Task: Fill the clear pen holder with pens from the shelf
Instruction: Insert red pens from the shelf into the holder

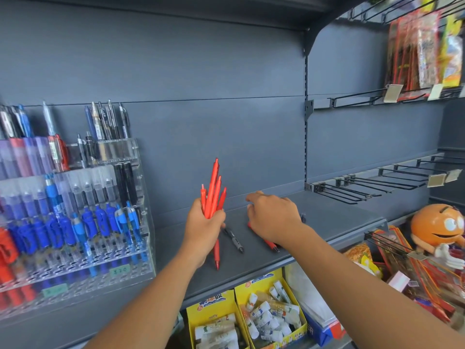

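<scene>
My left hand (205,226) grips a bunch of several red pens (213,195), held upright above the grey shelf (327,222). My right hand (273,217) reaches down onto the shelf over a red pen (271,245) whose tip sticks out below the palm; whether the fingers hold it is hidden. A black pen (234,239) lies on the shelf between my hands. The clear tiered pen holder (120,253) stands at the left of the shelf, with several blue, red and black pens in its holes.
Wire display hooks (364,187) jut out at the right. Yellow boxes of glue sticks (266,313) sit on the shelf below. An orange figure (437,227) and packaged goods (425,49) are at the right.
</scene>
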A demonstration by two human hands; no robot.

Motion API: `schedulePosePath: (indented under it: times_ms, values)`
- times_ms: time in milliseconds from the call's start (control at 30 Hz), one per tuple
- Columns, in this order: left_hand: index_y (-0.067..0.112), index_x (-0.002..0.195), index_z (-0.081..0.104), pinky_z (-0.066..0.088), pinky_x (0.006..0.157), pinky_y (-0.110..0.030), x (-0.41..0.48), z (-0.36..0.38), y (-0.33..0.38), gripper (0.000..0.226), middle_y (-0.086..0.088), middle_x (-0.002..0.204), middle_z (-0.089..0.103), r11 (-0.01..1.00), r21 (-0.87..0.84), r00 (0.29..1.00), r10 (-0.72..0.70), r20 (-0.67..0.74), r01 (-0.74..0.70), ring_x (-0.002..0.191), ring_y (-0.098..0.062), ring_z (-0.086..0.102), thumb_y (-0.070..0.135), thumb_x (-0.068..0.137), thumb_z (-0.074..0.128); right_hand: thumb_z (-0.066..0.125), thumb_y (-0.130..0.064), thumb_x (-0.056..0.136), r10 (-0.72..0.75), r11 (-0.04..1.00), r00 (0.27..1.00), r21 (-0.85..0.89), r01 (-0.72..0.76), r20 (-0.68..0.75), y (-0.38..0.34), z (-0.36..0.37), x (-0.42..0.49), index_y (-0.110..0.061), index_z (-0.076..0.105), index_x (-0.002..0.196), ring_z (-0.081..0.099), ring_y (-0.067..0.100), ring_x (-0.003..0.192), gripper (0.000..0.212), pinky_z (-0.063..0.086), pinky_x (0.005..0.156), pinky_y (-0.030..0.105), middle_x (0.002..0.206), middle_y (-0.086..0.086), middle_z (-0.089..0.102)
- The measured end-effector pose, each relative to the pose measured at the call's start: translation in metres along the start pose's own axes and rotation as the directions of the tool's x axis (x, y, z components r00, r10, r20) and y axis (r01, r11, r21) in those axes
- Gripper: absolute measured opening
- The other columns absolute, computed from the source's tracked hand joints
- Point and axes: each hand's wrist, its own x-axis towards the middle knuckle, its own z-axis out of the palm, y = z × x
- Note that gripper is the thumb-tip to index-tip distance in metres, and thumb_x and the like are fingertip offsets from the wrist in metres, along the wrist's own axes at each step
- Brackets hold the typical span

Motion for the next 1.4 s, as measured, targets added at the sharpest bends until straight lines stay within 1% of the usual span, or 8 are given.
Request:
schedulePosePath:
  times_ms: [233, 400, 467, 567, 767, 967, 1133, 1400]
  values:
    - [0.018, 0.114, 0.057, 0.052, 0.06, -0.036, -0.013, -0.007, 0.0, 0.032, -0.003, 0.098, 0.07, 0.99, -0.105, 0.996, 0.092, -0.006, -0.093, 0.062, -0.019, 0.061, -0.003, 0.09, 0.056, 0.032, -0.028, 0.105, -0.026, 0.975, 0.987, 0.216, 0.061, -0.161, -0.024, -0.017, -0.008, -0.022, 0.04, 0.141, 0.06, 0.033, 0.109, 0.038, 0.044, 0.086, 0.041, 0.126, 0.006, 0.062]
    - [0.017, 0.115, 0.057, 0.051, 0.059, -0.026, -0.02, -0.008, 0.005, 0.029, -0.009, 0.09, 0.067, 0.981, -0.109, 0.984, 0.169, 0.048, -0.163, 0.064, -0.018, 0.062, -0.001, 0.093, 0.058, 0.034, -0.033, 0.104, -0.081, 0.758, 0.958, 0.607, 0.239, -0.277, -0.05, -0.034, -0.002, -0.037, 0.024, 0.148, 0.059, 0.024, 0.105, 0.045, 0.046, 0.091, 0.046, 0.134, -0.004, 0.056]
    - [0.013, 0.11, 0.058, 0.048, 0.057, -0.023, -0.022, -0.009, 0.006, 0.024, -0.007, 0.081, 0.066, 0.978, -0.112, 0.98, 0.187, 0.071, -0.178, 0.062, -0.015, 0.06, -0.002, 0.092, 0.059, 0.035, -0.03, 0.104, -0.113, 0.742, 0.949, 0.61, 0.278, -0.296, -0.058, -0.036, 0.001, -0.037, 0.029, 0.144, 0.057, 0.022, 0.084, 0.041, 0.049, 0.081, 0.045, 0.102, -0.005, 0.063]
    - [0.011, 0.105, 0.06, 0.046, 0.055, -0.019, -0.025, -0.011, 0.008, 0.025, 0.004, 0.07, 0.065, 0.977, -0.119, 0.978, 0.186, 0.091, -0.175, 0.058, -0.008, 0.057, -0.008, 0.088, 0.061, 0.036, -0.025, 0.102, -0.11, 0.756, 0.956, 0.602, 0.259, -0.273, -0.065, -0.036, 0.001, -0.03, 0.043, 0.134, 0.052, 0.019, 0.075, 0.033, 0.049, 0.076, 0.042, 0.082, -0.007, 0.058]
    - [0.013, 0.08, 0.061, 0.037, 0.046, -0.011, -0.034, -0.02, 0.012, 0.026, 0.013, 0.051, 0.059, 0.992, -0.049, 0.986, 0.122, 0.112, -0.118, 0.047, 0.006, 0.047, -0.01, 0.089, 0.053, 0.041, -0.016, 0.1, -0.227, 0.813, 0.951, 0.497, 0.303, -0.208, -0.074, -0.02, -0.014, -0.016, 0.058, 0.125, 0.052, 0.022, 0.124, 0.03, 0.043, 0.102, 0.043, 0.137, -0.003, 0.055]
    - [0.001, 0.079, 0.059, 0.036, 0.045, -0.02, -0.036, -0.029, 0.015, 0.017, -0.009, 0.059, 0.056, 0.995, 0.051, 0.992, 0.078, 0.102, -0.084, 0.055, -0.016, 0.047, -0.006, 0.09, 0.048, 0.04, -0.018, 0.1, -0.21, 0.83, 0.957, 0.481, 0.282, -0.199, -0.083, -0.022, -0.015, -0.021, 0.054, 0.13, 0.051, 0.019, 0.124, 0.033, 0.044, 0.101, 0.042, 0.141, -0.01, 0.05]
    - [0.002, 0.09, 0.061, 0.042, 0.046, -0.024, -0.039, -0.044, 0.014, 0.005, -0.012, 0.065, 0.061, 0.997, -0.034, 0.993, 0.071, 0.096, -0.068, 0.048, -0.013, 0.054, -0.002, 0.091, 0.058, 0.037, -0.029, 0.103, -0.156, 0.859, 0.956, 0.444, 0.255, -0.248, -0.089, -0.03, -0.02, -0.026, 0.045, 0.14, 0.046, 0.019, 0.132, 0.037, 0.042, 0.103, 0.039, 0.15, -0.009, 0.043]
    - [0.014, 0.096, 0.056, 0.055, 0.059, -0.04, -0.054, -0.091, 0.01, 0.012, -0.015, 0.083, 0.067, 0.996, 0.026, 0.996, 0.086, -0.036, -0.085, 0.059, -0.02, 0.068, 0.01, 0.091, 0.066, 0.038, -0.02, 0.098, -0.146, 0.955, 0.97, 0.226, 0.189, -0.195, -0.111, -0.034, -0.032, -0.024, 0.044, 0.134, 0.06, 0.03, 0.108, 0.036, 0.048, 0.081, 0.039, 0.125, 0.003, 0.061]
